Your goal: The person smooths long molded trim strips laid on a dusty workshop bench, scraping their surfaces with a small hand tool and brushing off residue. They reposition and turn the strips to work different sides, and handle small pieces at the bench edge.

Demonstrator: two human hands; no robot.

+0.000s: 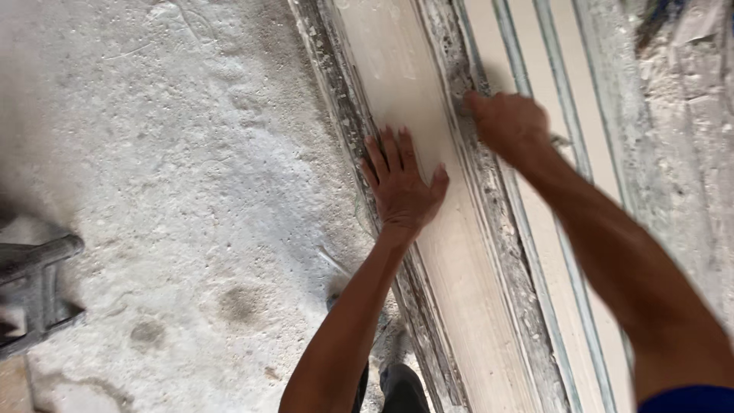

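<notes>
The long pale plaster strip [428,191] ran from the top centre of the frame down to the bottom right, lying in a crusted, grey-edged mould frame [348,130]. Its surface looked smooth and cream-coloured, probably fresh or set plaster.

The left hand [401,183] lay flat on the strip at mid-frame, fingers spread wide and palm down, holding nothing; the flat press likely served to steady the strip or feel its surface.

The right hand [508,122] sat just right of it, upper centre, fingers curled down onto the rough ridge [489,199] between the strip and the next channel. Motion blur hid the fingertips, so whether it pinched anything could not be told; the curl suggested gripping or scraping at the edge.

Further right, more pale parallel strips with thin bluish-grey rails [569,252] ran the same way, with a dusty caked surface [680,115] at the far right.

On the left, the white powder-covered floor [168,191] filled the frame. A dark metal stand [34,291] sat at the lower left edge. The person's dark shoe [401,386] showed at the bottom centre, beside the mould.
</notes>
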